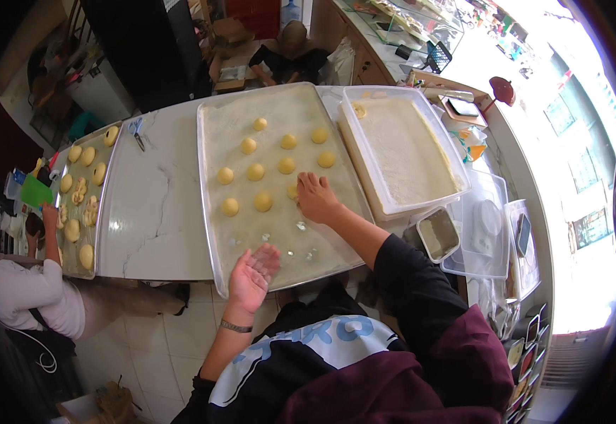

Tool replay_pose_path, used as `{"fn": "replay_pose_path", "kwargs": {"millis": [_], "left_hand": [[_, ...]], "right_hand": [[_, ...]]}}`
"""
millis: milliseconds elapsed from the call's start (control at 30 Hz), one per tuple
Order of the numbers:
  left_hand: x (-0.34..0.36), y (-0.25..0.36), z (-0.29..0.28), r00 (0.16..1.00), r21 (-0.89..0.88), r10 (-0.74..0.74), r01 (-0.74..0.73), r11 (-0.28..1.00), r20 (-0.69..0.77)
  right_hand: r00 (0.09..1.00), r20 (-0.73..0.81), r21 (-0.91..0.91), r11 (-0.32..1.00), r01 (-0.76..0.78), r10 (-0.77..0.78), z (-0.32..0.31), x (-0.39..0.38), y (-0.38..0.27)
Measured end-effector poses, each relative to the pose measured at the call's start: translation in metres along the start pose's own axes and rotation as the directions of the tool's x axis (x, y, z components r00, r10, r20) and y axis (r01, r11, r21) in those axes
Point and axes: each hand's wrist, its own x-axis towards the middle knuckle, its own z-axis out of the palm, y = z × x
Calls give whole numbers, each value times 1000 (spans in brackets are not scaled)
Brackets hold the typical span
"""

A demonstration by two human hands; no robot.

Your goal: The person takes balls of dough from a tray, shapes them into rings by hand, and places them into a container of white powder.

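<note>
Rows of small round yellow dough balls (pixel 263 201) sit on a large metal baking tray (pixel 216 134) in front of me. My right hand (pixel 316 199) reaches over the tray, its fingers curled down around one dough ball (pixel 292 191) at the right end of the lower row. That ball is partly hidden by the fingers. Over the tray's near edge, my left hand (pixel 253 274) is held palm up with the fingers stretched out, and nothing lies in it. Shiny spots mark the tray's surface between my hands.
Right of the tray stands a deep white plastic tub (pixel 414 155), with a small metal tin (pixel 439 234) and a clear lid (pixel 481 225) nearby. Blue-handled scissors (pixel 137 133) lie on the marble table (pixel 156 205). At left, a co-worker (pixel 32 290) handles a tray of shaped dough (pixel 73 230).
</note>
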Motion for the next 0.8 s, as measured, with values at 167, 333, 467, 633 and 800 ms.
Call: {"fn": "replay_pose_path", "kwargs": {"millis": [167,333,467,633,800], "left_hand": [[21,-11,32,993,226,44,-17,974,-114],[27,-11,33,976,284,199,-169,944,-83],[39,-16,41,938,298,346,-321,899,-32],[39,-3,50,961,283,264,-277,918,82],[36,8,52,928,539,271,-369,757,256]], "right_hand": [[992,127,546,833,-87,20,-24,-30,-37],[983,-185,439,894,90,-8,-79,-66,-80],[945,-322,327,943,58,54,-85,-77,-93],[941,-332,462,880,109,58,-110,-87,-94],[953,-156,923,382,47,260,-102,-75,-76]]}}
